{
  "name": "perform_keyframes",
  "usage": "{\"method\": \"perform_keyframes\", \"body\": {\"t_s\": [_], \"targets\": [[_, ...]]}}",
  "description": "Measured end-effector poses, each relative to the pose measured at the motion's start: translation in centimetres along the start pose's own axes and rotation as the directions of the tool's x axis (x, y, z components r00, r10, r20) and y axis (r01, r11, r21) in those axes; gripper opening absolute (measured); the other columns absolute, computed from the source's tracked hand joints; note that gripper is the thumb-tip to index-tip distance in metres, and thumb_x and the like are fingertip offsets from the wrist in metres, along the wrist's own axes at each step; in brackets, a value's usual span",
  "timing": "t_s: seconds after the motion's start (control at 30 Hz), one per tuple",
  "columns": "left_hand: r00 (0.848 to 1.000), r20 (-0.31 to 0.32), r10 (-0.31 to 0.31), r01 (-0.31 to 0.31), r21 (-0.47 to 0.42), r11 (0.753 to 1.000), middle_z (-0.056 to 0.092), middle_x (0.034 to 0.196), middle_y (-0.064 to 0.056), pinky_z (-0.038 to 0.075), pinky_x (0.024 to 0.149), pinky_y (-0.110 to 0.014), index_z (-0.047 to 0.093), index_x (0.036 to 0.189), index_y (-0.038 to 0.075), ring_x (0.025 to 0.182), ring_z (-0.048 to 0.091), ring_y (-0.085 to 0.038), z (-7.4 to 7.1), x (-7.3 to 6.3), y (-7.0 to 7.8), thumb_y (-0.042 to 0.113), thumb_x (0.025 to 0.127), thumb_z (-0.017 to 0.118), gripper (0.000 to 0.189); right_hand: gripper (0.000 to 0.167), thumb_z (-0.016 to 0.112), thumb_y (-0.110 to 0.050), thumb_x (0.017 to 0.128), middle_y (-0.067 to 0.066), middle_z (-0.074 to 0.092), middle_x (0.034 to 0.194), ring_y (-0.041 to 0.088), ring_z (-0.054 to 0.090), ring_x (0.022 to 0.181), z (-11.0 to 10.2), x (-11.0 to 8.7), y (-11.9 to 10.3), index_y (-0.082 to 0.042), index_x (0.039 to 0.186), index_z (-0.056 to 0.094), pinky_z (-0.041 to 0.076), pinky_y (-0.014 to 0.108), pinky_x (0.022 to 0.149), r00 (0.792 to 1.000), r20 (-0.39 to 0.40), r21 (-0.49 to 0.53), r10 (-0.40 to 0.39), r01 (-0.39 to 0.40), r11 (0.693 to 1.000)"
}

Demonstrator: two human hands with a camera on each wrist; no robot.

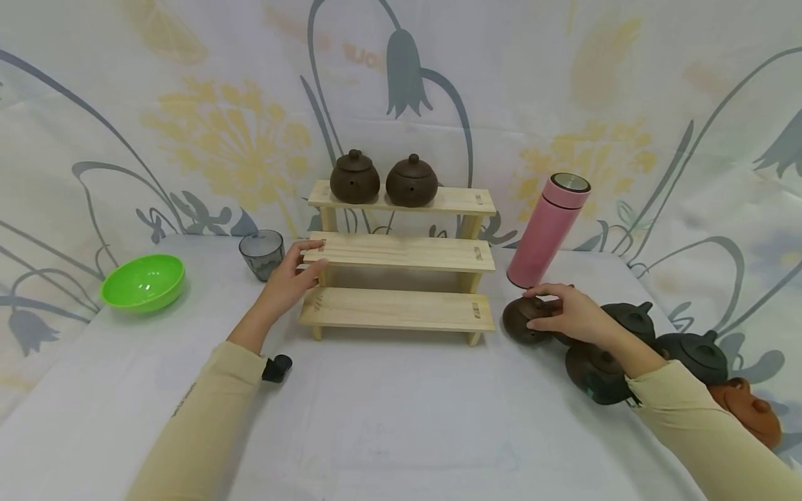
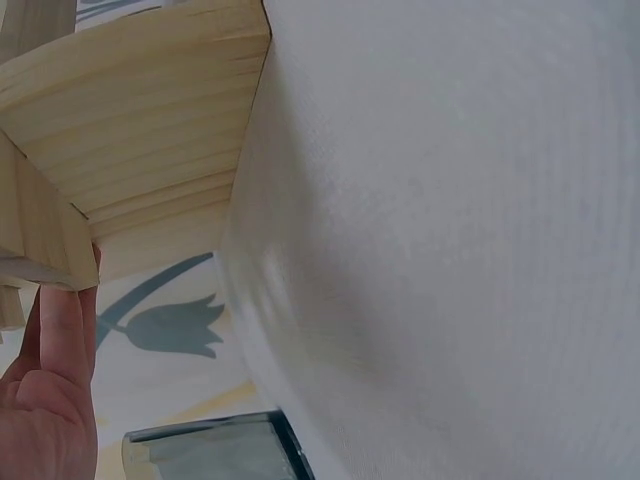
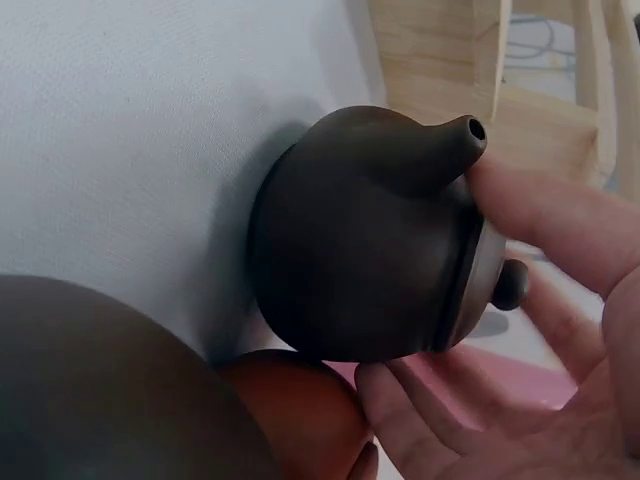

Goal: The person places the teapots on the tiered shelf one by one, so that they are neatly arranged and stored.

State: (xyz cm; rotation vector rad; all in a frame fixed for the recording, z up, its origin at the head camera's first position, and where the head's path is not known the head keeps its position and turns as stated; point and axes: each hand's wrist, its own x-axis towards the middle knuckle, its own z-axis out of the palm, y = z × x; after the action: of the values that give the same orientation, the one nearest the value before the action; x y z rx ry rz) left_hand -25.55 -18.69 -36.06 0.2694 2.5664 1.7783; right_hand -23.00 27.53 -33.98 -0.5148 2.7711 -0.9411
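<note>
Head: teapot (image 1: 520,324) in right hand (image 1: 575,314)

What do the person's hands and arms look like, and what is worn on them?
The left hand and right hand are bare, without gloves. The left sleeve and right sleeve are long and beige. A dark marking, too small to read, runs along the left one; a small, rounded black piece sticks out beside its cuff.

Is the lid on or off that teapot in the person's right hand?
On. The right wrist view shows the lid seated on the teapot, its round knob standing out from it.
</note>
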Motion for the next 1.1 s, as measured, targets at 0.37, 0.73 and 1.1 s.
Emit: {"method": "perform_keyframes", "body": {"t_s": [0.37,0.73,1.1], "targets": [[1.0,-0.005,0.0,0.0,0.013,1.0,0.026,0.147,-0.013,0.044,0.094,-0.043,0.035,0.14,0.02,0.118,0.046,-0.035,0.1,-0.2,0.1,0.039,0.095,0.051,0.052,0.058,0.078,-0.03,0.076,0.021,0.056,0.115,0.033,0.058,0.099,1.0,0.6,-1.0,-0.001,0.122,0.057,0.05,0.041,0.079,0.999,0.032,-0.043,-0.014,0.016,0.999],[1.0,-0.012,0.01,-0.01,0.022,1.0,0.029,0.145,-0.014,0.045,0.094,-0.043,0.036,0.139,0.018,0.117,0.047,-0.035,0.0,0.0,-0.1,0.039,0.095,0.051,0.051,0.057,0.076,-0.032,0.077,0.015,0.058,0.111,0.025,0.054,0.093,1.8,0.8,-1.0,-0.005,0.123,0.056,0.047,0.034,0.075,0.999,0.038,-0.018,0.024,-0.024,1.0],[1.0,-0.018,0.012,-0.011,0.023,1.0,0.033,0.144,-0.014,0.045,0.093,-0.043,0.037,0.139,0.019,0.115,0.049,-0.034,0.0,0.1,-0.2,0.039,0.095,0.052,0.051,0.06,0.079,-0.035,0.073,0.012,0.06,0.103,0.02,0.057,0.08,0.6,0.7,-1.9,-0.007,0.121,0.056,0.046,0.031,0.065,0.997,-0.049,-0.061,0.055,-0.058,0.996]]}}
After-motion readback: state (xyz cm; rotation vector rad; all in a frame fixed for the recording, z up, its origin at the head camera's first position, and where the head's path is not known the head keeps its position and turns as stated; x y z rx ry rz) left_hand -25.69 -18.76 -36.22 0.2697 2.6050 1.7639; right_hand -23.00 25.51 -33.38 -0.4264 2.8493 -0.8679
